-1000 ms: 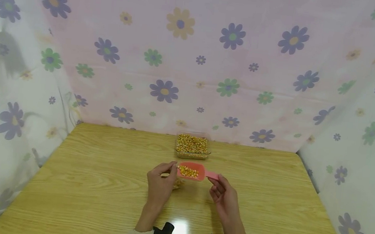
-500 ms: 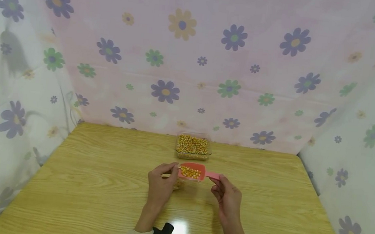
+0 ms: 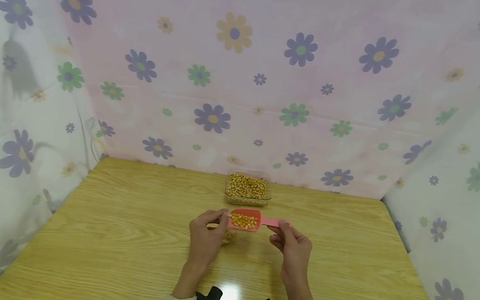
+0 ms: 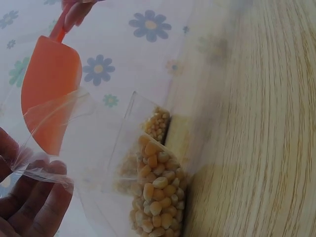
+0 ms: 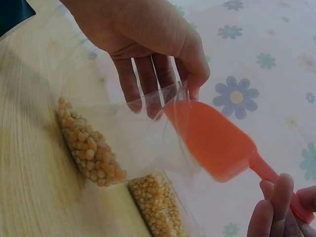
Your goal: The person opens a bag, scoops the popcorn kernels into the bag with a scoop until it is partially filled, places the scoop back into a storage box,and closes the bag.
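Observation:
My left hand (image 3: 217,217) pinches the rim of a clear plastic bag (image 4: 98,143) and holds its mouth open above the table. Corn kernels (image 4: 154,195) lie in the bottom of the bag (image 5: 91,148), which rests on the wood. My right hand (image 3: 282,232) pinches the handle of an orange-pink scoop (image 3: 245,219) loaded with kernels. The scoop's front edge (image 5: 217,140) sits at the bag's mouth, right beside my left fingers (image 5: 148,94). From below, the scoop (image 4: 49,94) is held roughly level.
A clear rectangular tub (image 3: 247,188) full of kernels stands just behind the scoop near the back wall. The wooden table (image 3: 108,234) is ringed on three sides by flowered cloth (image 3: 272,76). Black wrist mounts (image 3: 209,297) show at the near edge.
My right hand has shifted slightly right and turned upright on the handle. The scoop and my left hand have barely moved.

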A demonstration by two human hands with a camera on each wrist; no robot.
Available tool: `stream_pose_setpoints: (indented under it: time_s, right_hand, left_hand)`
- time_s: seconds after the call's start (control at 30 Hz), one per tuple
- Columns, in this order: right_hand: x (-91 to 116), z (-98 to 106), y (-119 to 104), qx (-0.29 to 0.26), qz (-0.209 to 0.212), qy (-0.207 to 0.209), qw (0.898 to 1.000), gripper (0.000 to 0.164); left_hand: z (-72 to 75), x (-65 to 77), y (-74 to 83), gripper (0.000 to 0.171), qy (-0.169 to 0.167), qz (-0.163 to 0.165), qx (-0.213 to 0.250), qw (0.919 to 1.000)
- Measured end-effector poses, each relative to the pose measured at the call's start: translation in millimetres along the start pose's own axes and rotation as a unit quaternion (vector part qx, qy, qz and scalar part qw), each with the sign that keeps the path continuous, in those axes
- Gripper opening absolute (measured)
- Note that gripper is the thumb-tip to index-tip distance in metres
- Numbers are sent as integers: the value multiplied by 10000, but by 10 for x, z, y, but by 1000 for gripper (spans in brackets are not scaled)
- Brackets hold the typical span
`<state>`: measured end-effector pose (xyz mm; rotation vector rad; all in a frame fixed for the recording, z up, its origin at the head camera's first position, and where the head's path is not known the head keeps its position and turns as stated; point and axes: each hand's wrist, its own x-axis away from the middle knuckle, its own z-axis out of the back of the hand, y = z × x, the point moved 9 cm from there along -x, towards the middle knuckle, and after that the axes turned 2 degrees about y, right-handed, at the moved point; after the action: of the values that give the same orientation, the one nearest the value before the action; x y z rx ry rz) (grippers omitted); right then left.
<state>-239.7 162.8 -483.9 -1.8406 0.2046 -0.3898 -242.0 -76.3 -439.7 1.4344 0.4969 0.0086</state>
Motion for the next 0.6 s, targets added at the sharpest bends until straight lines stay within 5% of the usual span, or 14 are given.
stream_pose_setpoints:
  time_s: [0.27,0.6]
  right_hand:
    - [56,-125,-204,720,634,-126,9953,29]
    - [193,-286,-474,1494,1407,-403,9779,23]
  left_hand:
    - [-19,-38,-278,15,47,24,-101,9999]
    - [-3,-13,-55,15,97,67,-100,9999]
